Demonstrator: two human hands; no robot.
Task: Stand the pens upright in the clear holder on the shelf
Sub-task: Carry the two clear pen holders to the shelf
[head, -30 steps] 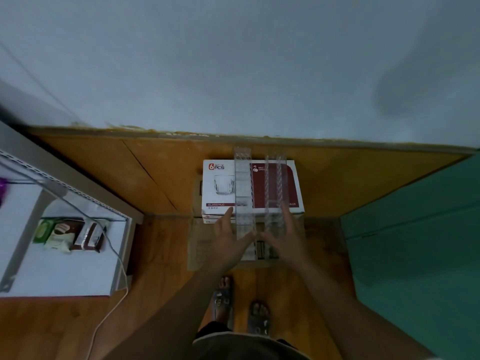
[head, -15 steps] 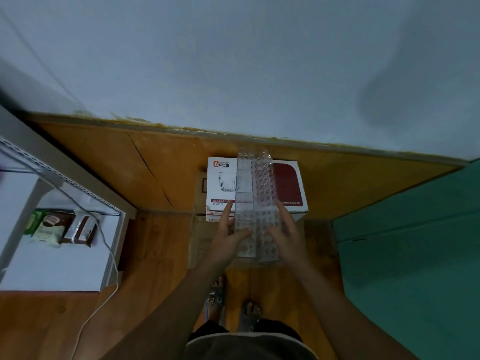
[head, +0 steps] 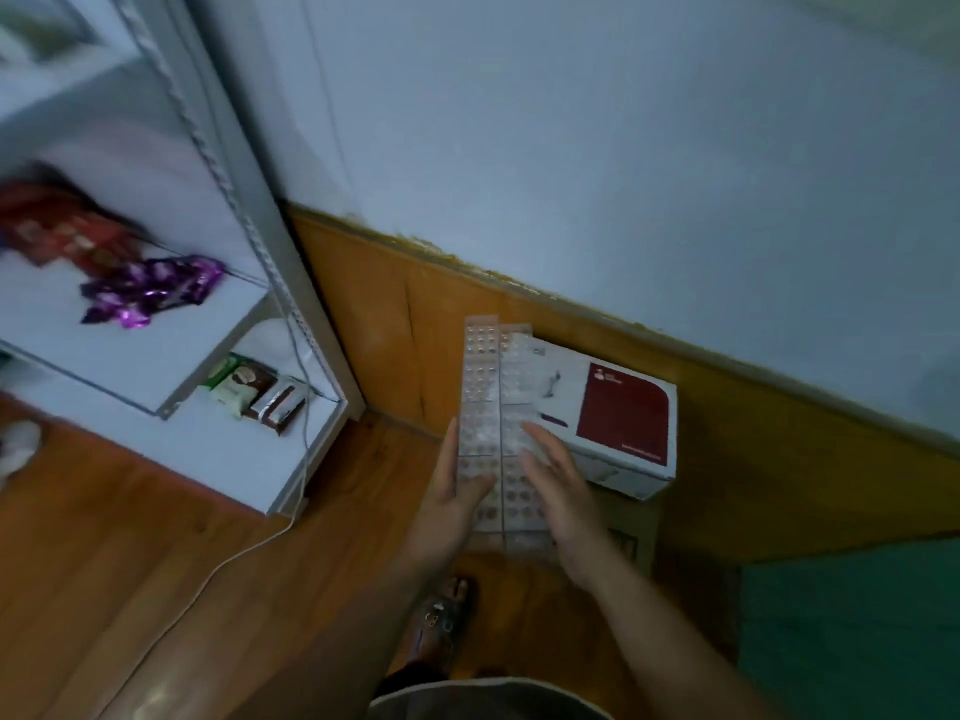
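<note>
Wooden floor (head: 130, 537), white shelf (head: 249, 459), left hand (head: 452, 501) gripping clear holder (head: 480, 376), right hand (head: 558, 485) flat on it

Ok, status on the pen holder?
Left hand pinches clear holder, right hand flat on it. Holder held above white box, not yet on shelf. No pens in view. Nothing between it and shelf.

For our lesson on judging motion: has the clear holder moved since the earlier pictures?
Yes. The clear holder earlier crossed the middle of the white-and-maroon box; now it overlaps only its left end, nearer the shelf.
</note>
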